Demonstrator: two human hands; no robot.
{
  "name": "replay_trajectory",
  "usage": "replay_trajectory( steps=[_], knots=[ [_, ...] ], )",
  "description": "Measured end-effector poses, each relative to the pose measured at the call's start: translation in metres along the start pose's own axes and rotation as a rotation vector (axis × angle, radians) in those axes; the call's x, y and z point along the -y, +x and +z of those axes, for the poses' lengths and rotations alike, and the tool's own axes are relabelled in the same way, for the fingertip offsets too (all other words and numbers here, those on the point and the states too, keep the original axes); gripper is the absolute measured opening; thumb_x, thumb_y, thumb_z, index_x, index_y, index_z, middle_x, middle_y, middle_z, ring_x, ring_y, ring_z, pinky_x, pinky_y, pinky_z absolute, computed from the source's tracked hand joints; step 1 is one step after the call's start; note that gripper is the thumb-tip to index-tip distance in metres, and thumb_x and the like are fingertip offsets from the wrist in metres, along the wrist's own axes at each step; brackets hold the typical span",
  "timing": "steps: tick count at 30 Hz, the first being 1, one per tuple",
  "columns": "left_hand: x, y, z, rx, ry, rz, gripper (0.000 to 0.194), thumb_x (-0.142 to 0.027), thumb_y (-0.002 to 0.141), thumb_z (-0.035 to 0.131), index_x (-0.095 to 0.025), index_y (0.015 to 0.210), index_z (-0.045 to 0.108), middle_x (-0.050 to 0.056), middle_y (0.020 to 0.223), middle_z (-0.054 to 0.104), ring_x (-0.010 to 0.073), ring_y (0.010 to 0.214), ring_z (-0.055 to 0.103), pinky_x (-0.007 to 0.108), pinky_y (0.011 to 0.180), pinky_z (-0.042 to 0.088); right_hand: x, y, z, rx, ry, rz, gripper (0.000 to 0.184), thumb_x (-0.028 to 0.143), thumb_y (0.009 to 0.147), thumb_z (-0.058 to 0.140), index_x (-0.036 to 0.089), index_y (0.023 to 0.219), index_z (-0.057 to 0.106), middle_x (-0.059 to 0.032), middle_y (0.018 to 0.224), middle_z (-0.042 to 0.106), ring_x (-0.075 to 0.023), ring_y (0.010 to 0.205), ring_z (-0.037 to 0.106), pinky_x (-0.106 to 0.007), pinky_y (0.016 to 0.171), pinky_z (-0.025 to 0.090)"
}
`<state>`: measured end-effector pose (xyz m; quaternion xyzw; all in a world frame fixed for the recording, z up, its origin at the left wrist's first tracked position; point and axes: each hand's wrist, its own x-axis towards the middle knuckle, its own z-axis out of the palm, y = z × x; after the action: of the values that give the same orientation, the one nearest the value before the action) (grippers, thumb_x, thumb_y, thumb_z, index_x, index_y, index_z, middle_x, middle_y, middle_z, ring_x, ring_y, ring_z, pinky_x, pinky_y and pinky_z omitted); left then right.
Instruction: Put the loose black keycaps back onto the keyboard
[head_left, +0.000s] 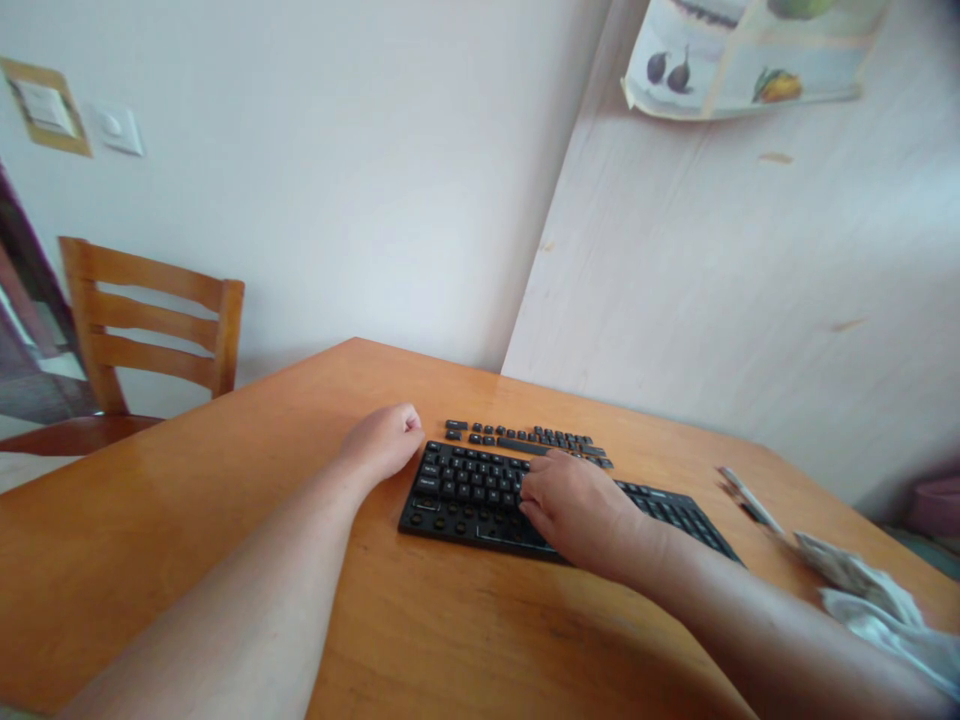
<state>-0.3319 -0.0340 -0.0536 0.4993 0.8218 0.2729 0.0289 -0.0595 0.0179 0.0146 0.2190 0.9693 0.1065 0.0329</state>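
lying beneath the curled right hand [581,505] (cannot tell if gripping), just beside the closed left hand [384,440]: black keyboard [480,490], with long axis left to right, space-bar slot [510,537] toward the forearms [277,570]. beyond the right hand: loose keys [521,446] on a wooden table [442,620]. farther off: pale wall [390,200]; left of the left hand, chair [154,315].

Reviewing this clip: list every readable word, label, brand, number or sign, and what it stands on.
No text can be read.
Keyboard: pale key markings, too small to read.
Small pale mark near its far edge: too small to make out.
Loose keycaps: any legends too small to read.
Wall poster: painted fruit, no legible words.
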Motion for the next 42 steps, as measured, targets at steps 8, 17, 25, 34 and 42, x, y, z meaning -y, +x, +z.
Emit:
replay_trajectory(
  steps=[8,17,25,34,42],
  knots=[
    [0.002,0.001,0.002,-0.011,0.001,0.017,0.014,-0.029,0.080,0.049,-0.024,0.077,0.062,0.000,0.076,0.068,0.0172,0.068,0.057,0.028,0.054,0.030,-0.012,0.008,-0.010,0.063,0.088,-0.034,0.019,0.028,0.087,0.057,0.020,0.077,0.072,-0.0053,0.087,0.071,-0.0208,0.088,0.064,-0.030,0.081,0.046],
    [0.000,0.000,0.002,-0.003,-0.008,-0.012,0.015,-0.030,0.081,0.051,-0.024,0.079,0.064,0.001,0.077,0.068,0.0173,0.068,0.057,0.028,0.055,0.030,-0.001,0.008,-0.008,0.058,-0.089,-0.087,0.026,0.025,0.092,0.050,0.017,0.084,0.072,-0.0116,0.092,0.070,-0.0254,0.089,0.063,-0.035,0.082,0.047],
    [0.004,0.004,0.005,-0.007,0.011,0.011,0.016,-0.030,0.081,0.049,-0.024,0.079,0.064,0.001,0.077,0.068,0.0171,0.067,0.057,0.027,0.054,0.029,0.007,-0.001,0.003,0.023,-0.114,-0.050,0.029,0.021,0.093,0.046,0.016,0.082,0.072,-0.0113,0.087,0.069,-0.0246,0.085,0.062,-0.035,0.078,0.047],
    [0.003,0.003,0.004,-0.004,-0.009,0.022,0.013,-0.028,0.081,0.051,-0.023,0.077,0.062,0.001,0.076,0.067,0.0163,0.067,0.057,0.027,0.055,0.029,0.001,-0.018,0.003,-0.057,0.108,-0.006,0.028,0.016,0.091,0.045,0.018,0.075,0.067,-0.0052,0.084,0.067,-0.0172,0.082,0.060,-0.028,0.077,0.043],
    [0.002,0.002,0.003,0.004,-0.008,0.005,0.014,-0.029,0.081,0.051,-0.023,0.078,0.063,0.001,0.076,0.067,0.0159,0.065,0.055,0.027,0.054,0.028,0.004,-0.013,0.004,-0.139,0.176,-0.024,0.027,0.018,0.092,0.045,0.019,0.077,0.068,-0.0045,0.080,0.064,-0.0167,0.081,0.058,-0.027,0.077,0.041]
  ],
)
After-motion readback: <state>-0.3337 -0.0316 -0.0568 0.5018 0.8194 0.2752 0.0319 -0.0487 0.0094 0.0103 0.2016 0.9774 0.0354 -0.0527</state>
